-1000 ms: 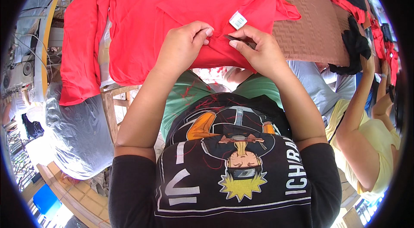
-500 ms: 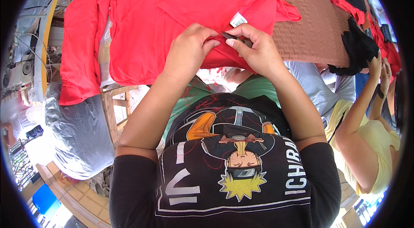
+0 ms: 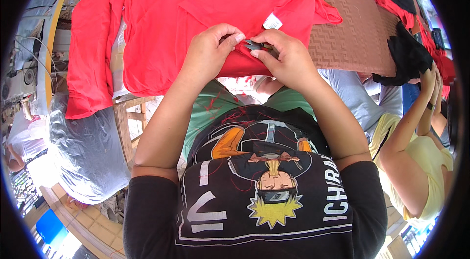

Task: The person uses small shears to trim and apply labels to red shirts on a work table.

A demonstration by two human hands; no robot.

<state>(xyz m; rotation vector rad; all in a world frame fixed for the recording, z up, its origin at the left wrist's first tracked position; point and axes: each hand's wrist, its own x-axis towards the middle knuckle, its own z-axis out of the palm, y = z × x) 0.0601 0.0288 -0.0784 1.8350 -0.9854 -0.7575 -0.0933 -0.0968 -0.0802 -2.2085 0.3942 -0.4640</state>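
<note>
A red garment [image 3: 161, 19] lies spread before me, its near edge beneath my hands. Thumb and fingers of my left hand [image 3: 210, 52] are pinched together against the red cloth; what is between the tips is too small to make out. Close to those tips, my right hand [image 3: 292, 60] grips small dark thread snips [image 3: 252, 45], blades parted and pointing left. A white label [image 3: 272, 22] stands out from the cloth just beyond my right fingers. Red thread bits [image 3: 215, 105] are scattered over my lap.
Brown patterned cloth [image 3: 350, 38] covers the surface on the right. There a co-worker in a yellow top [image 3: 416, 161] handles black fabric [image 3: 409, 55]. Another red piece [image 3: 90, 53] hangs at left, above a plastic-wrapped bundle [image 3: 88, 146] and a wooden frame [image 3: 125, 122].
My left fingertips have closed into a tighter pinch and risen slightly. The snips have shifted a little left, and their parted blades now show. The co-worker's hands have moved slightly nearer.
</note>
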